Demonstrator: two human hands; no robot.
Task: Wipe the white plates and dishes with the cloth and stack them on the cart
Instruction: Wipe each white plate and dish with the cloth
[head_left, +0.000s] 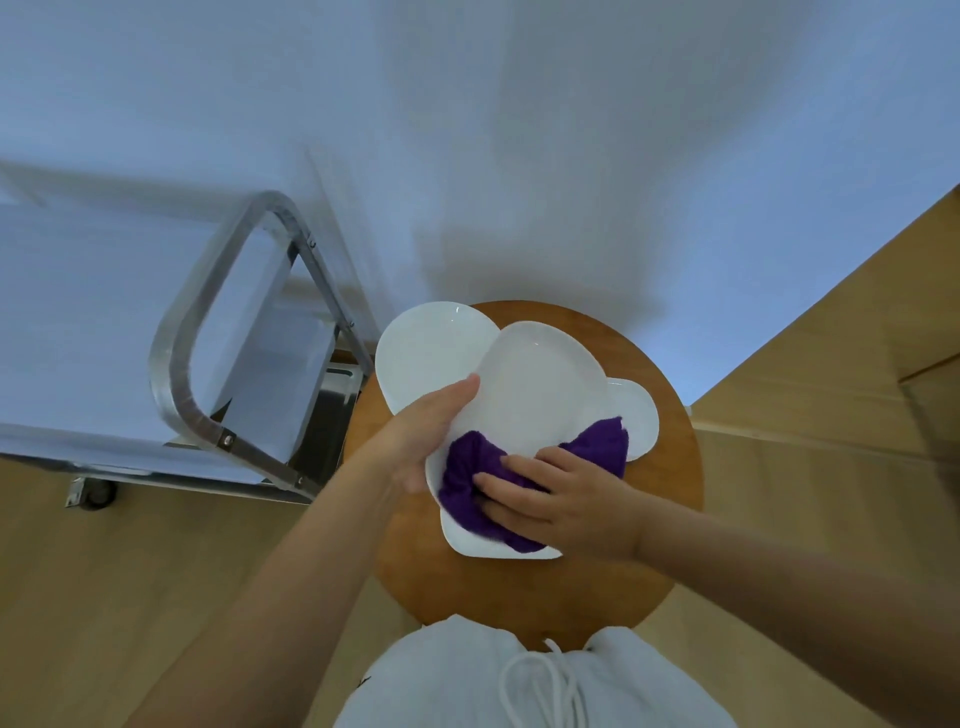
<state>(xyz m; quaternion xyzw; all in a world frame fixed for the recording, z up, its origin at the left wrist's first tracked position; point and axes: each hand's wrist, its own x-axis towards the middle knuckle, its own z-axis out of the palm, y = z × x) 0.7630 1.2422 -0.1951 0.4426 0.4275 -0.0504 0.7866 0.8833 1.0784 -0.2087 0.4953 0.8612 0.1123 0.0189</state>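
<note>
Single head-worn wide-angle view, looking steeply down, close above round wooden table (524, 587)

Pale wall (519, 130) across the far side in cool bluish light (soft shadows on it), light wood floor (104, 571) near and to the right, round brown wooden table (660, 519) at centre, seen from above

Round wooden table (524, 587), white plate (415, 353) at its left edge, small white dish (641, 415) right
</note>
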